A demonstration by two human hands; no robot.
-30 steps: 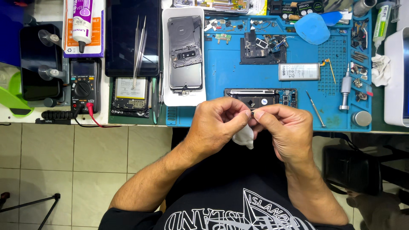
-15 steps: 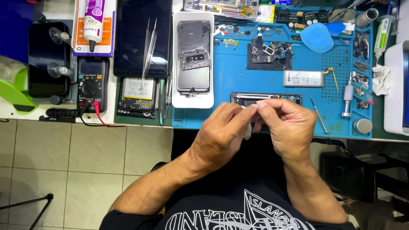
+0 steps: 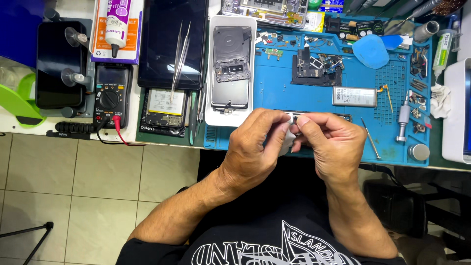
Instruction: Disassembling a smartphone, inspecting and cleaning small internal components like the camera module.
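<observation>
My left hand (image 3: pixel 257 145) and my right hand (image 3: pixel 329 142) meet over the near edge of the blue work mat (image 3: pixel 279 103). Between their fingertips they pinch a small white cloth or wipe (image 3: pixel 288 140), and a tiny pale part (image 3: pixel 293 118) shows at the thumb tips. What the part is cannot be made out. Just behind my hands a long dark phone frame (image 3: pixel 343 117) lies on the mat, mostly hidden by my fingers.
An opened phone (image 3: pixel 230 68) lies in a white tray (image 3: pixel 212 98). Left of it are tweezers (image 3: pixel 179 54) on a dark tablet (image 3: pixel 167 39), a multimeter (image 3: pixel 110 95) and a glue tube (image 3: pixel 117 22). A silver battery (image 3: pixel 354 96), a blue pick (image 3: pixel 370 51) and small screws lie on the mat.
My hands have risen from below the table edge to just over the mat's near edge. The white cloth hung free before and is now bunched between my fingers.
</observation>
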